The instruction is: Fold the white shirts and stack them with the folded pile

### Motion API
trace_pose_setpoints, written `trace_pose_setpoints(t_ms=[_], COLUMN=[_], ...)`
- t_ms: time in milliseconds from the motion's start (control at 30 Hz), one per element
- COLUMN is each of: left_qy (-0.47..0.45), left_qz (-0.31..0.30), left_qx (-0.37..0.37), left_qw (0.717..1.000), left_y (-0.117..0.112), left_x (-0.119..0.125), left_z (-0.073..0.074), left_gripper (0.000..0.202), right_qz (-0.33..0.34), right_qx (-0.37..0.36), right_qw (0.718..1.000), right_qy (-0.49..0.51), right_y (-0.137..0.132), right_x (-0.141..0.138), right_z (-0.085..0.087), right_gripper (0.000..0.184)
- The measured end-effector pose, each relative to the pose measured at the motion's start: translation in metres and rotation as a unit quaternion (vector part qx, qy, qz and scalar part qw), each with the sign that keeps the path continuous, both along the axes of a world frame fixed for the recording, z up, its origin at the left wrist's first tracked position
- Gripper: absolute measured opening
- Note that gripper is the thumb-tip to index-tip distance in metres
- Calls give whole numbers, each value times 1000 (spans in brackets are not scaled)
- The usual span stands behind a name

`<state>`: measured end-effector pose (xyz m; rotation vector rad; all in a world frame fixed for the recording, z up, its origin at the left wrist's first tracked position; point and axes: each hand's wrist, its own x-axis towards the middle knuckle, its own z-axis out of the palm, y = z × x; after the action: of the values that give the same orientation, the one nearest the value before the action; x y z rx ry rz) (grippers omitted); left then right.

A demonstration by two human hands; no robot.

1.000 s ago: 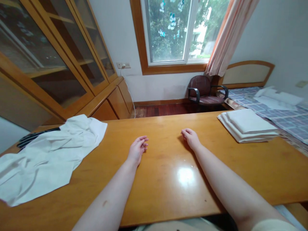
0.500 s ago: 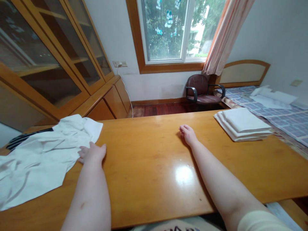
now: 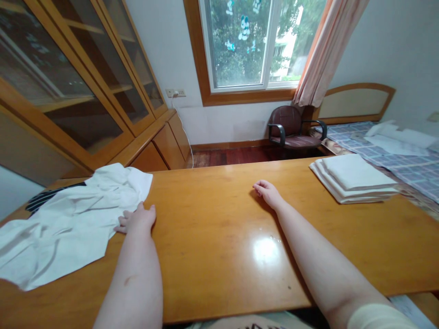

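On the left of the wooden table [image 3: 206, 237] lies a rumpled white cloth [image 3: 75, 224], loosely spread. My left hand [image 3: 139, 217] rests at its right edge, fingers spread, the fingertips by the fabric; it grips nothing. Near the middle of the tabletop is my right hand [image 3: 269, 194], with its fingers curled loosely together and nothing visible in them. Farther right sits a neat stack of folded white cloths [image 3: 355, 178], apart from my right hand.
Dark striped fabric [image 3: 51, 194] shows behind the rumpled cloth. A glass-fronted cabinet [image 3: 126, 128] stands at the left. Past the table's far edge are a maroon armchair [image 3: 288, 125] and a bed with a checked cover [image 3: 363, 144], papers [image 3: 399, 137] lying on it.
The view has shifted slightly left, so most things appear a little farther right. My right hand has moved slightly left across the tabletop; my left hand stays beside the rumpled cloth.
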<state>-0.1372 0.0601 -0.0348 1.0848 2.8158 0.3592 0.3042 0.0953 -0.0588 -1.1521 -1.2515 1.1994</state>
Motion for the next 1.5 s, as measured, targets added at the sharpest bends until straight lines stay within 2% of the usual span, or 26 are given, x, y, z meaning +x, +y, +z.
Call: trace_pose_setpoints(t_ms=[200,333,433,567,667,733,833,900,967,1033,1100,1167,1200,1300,1400,1500], left_qy=[-38,-57,-16,71,113,110,45,44,102,148,130,66,39,26,91,169], left_qz=[-60,-32,-15,-36,-91,-162,-281,-314,-265,-140,-21,27,34,43,27,-37], left_qx=[7,22,107,241,273,268,194,161,172,177,143,88,63,43,123,226], left_qw=[997,998,994,967,951,943,939,935,943,963,981,994,997,998,988,959], left_y=[-5,-8,-11,-19,-24,-24,-18,-14,-14,-17,-21,-24,-25,-26,-29,-33], left_x=[-6,-1,5,18,34,47,61,64,59,46,28,13,7,3,14,31], left_z=[5,15,22,35,45,47,41,36,34,35,38,40,41,45,52,58], left_gripper=[50,47,49,53,52,48,39,35,39,57,84,97,92,56,39,35], right_qz=[6,12,10,12,11,10,14,15,12,10,11,13,13,13,13,15], right_qx=[-1,1,6,8,7,8,13,13,9,5,3,1,0,-1,0,-3], right_qw=[1000,1000,1000,1000,1000,1000,999,999,999,999,999,999,999,1000,999,999], right_qy=[-6,-9,-14,-17,-18,-21,-30,-33,-33,-33,-34,-32,-30,-28,-30,-31], right_y=[-1,-1,1,1,0,-1,-1,-1,-2,-2,-3,-3,-3,-4,-4,-3], right_x=[0,0,1,0,-2,-2,-2,0,0,1,0,0,0,0,-1,-1], right_z=[2,0,-2,-2,0,2,3,3,3,3,4,4,4,5,4,3], right_gripper=[32,31,31,30,30,30,30,31,32,32,32,31,31,30,29,28])
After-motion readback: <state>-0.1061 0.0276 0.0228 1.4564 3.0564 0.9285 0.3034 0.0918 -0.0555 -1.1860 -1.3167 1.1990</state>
